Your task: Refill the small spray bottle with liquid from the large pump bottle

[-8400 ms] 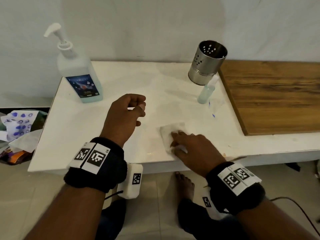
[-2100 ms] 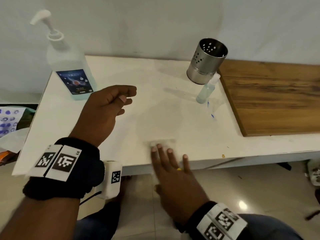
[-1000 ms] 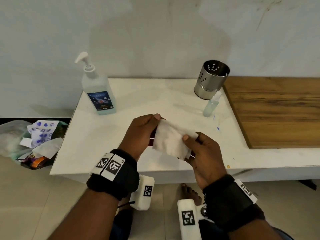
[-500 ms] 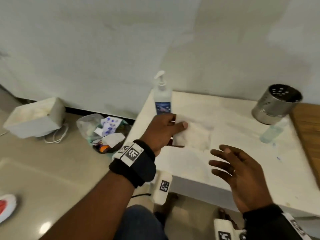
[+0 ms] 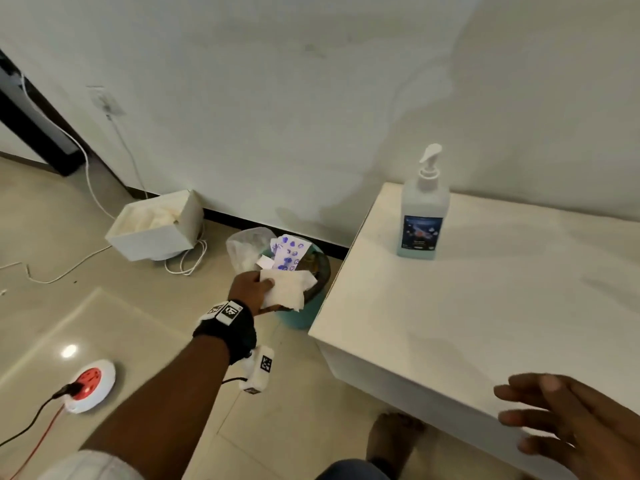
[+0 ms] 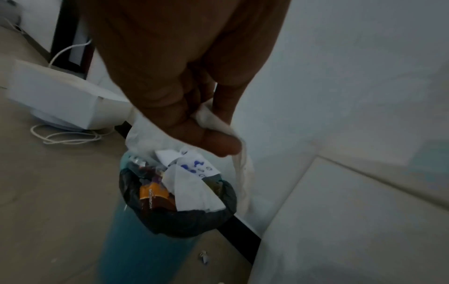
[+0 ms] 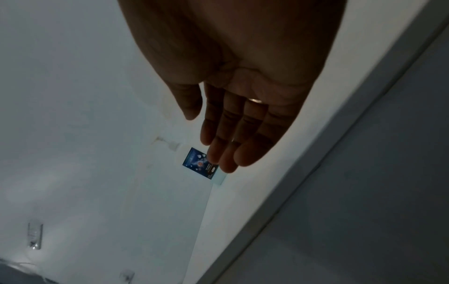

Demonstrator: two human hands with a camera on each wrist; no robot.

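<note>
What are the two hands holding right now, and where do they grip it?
The left hand pinches a white tissue by one edge, above the bin. The right hand is open and holds nothing.

Full teal bin [image 5: 304,317] beside white table [image 5: 485,323]

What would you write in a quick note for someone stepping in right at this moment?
Left hand: pinches a used white tissue above the full teal trash bin on the floor beside the table; not let go yet.
Right hand: open, holds nothing, over the near edge of the white table.
Large pump bottle: upright at the table's far left corner, pump on.
Small spray bottle: out of view in these pictures.
Done: the tissue has been carried to the bin.
Left: drop the tissue in. Whether the spray bottle is refilled cannot be judged from here.
</note>
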